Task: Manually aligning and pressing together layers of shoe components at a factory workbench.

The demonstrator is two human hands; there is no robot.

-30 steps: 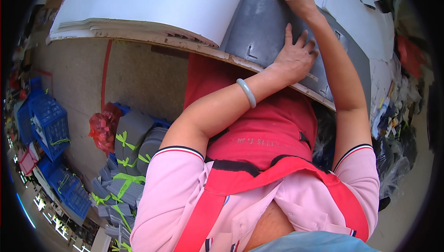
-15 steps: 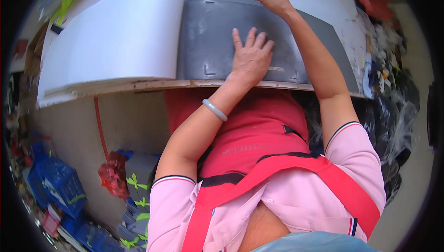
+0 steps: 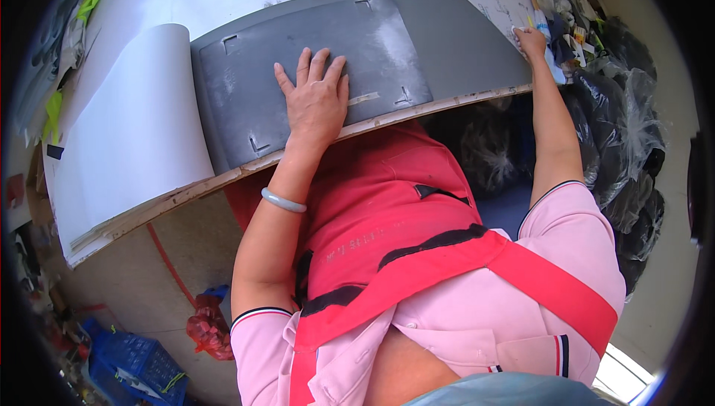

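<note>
Dark gray template (image 3: 257,78) lies flat on a larger gray sheet (image 3: 477,45) at the front of a worktable (image 3: 477,96), its long axis running left to right along the table edge, the right end higher in view. The left hand (image 3: 316,104) rests on it, fingers spread and pointing away from the wearer. At the table's right end, the right hand (image 3: 530,42) pinches a small pale piece (image 3: 515,30), too small to identify. White sheets (image 3: 138,138) curl at left.
</note>
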